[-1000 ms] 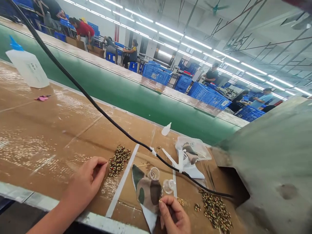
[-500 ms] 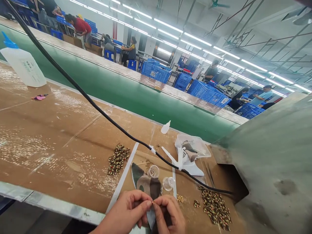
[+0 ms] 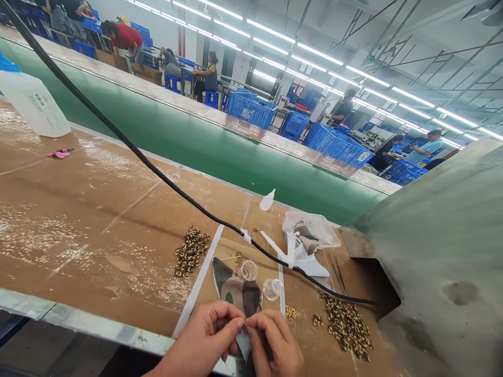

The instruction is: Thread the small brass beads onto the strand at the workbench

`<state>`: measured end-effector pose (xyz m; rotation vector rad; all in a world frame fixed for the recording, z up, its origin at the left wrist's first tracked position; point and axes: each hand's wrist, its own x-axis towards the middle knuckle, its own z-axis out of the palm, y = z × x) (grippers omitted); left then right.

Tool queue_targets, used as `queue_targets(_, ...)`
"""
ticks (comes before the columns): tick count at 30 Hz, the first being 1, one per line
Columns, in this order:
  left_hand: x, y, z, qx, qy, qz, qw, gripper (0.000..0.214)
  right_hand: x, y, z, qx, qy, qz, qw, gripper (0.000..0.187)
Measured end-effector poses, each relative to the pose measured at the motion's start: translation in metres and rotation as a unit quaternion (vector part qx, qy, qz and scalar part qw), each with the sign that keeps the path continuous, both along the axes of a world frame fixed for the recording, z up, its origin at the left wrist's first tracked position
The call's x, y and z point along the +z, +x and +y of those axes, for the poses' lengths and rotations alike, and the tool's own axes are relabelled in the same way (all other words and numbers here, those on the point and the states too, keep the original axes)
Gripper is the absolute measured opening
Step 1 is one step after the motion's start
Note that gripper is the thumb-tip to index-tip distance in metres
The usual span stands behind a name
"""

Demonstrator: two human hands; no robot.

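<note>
My left hand (image 3: 206, 335) and my right hand (image 3: 273, 340) meet low in the view, their fingertips pinching a tiny stud (image 3: 246, 325) over a camouflage-patterned cut piece (image 3: 236, 291). The stud is too small to make out well. The piece's pale lower tip (image 3: 243, 343) hangs between my hands. Beside them stand small transparent cups (image 3: 248, 270). Loose dark-and-gold studs lie in one pile (image 3: 191, 252) left of the piece and in another (image 3: 346, 327) to the right.
A black cable (image 3: 165, 175) crosses the cardboard-covered bench (image 3: 98, 209). A transparent tray (image 3: 312, 229) holds white and patterned pieces. A glue bottle (image 3: 31, 102) and dropper bottle (image 3: 267, 200) stand farther off. A green conveyor belt (image 3: 236, 167) runs behind; co-workers and blue crates (image 3: 251, 110) lie beyond.
Since the oldest frame, my left hand has moved right from the stud pile to join my right hand at the piece. Between the last two frames, my hands stay pinched together.
</note>
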<state>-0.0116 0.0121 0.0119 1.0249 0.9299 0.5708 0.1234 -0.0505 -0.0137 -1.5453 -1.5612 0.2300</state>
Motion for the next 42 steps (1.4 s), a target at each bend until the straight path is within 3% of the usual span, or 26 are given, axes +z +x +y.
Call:
queue_targets(8, -0.001, -0.001, -0.001, -0.014, 0.022, 0.019, 0.999, 0.025, -0.001, 0.003, -0.001, 0.02, -0.011, 0.003, 1.0, 0.019)
queue_targets(14, -0.002, 0.0, 0.001, 0.012, -0.04, -0.055, 0.998, 0.024, 0.005, -0.001, 0.002, -0.017, -0.03, 0.126, 0.991, 0.023)
queue_targets(17, -0.003, -0.001, 0.001, 0.037, -0.076, -0.091, 0.992, 0.027, 0.007, 0.002, 0.003, -0.039, -0.07, 0.215, 0.973, 0.026)
queue_targets(21, -0.002, -0.005, 0.0, 0.046, -0.105, -0.104, 0.988, 0.023, 0.005, 0.004, 0.003, -0.044, -0.144, 0.339, 0.928, 0.033)
queue_targets(27, 0.003, -0.007, 0.003, 0.053, -0.106, -0.127, 0.985, 0.023, 0.005, 0.004, 0.003, -0.032, -0.168, 0.386, 0.906, 0.034)
queue_targets(30, 0.005, -0.007, 0.004, 0.045, -0.103, -0.132, 0.985, 0.022, 0.01, 0.008, 0.003, -0.026, -0.14, 0.329, 0.933, 0.029)
queue_targets(36, 0.002, -0.011, 0.005, 0.019, -0.086, -0.136, 0.987, 0.021, 0.029, 0.034, 0.003, -0.001, -0.069, 0.073, 0.995, 0.02)
queue_targets(39, -0.005, -0.011, 0.005, 0.02, -0.076, -0.14, 0.987, 0.018, 0.041, 0.053, 0.005, 0.016, -0.073, -0.081, 0.994, 0.016)
queue_targets(42, -0.012, -0.011, 0.005, 0.014, -0.073, -0.158, 0.985, 0.013, 0.052, 0.065, 0.008, -0.012, -0.069, -0.198, 0.978, 0.015)
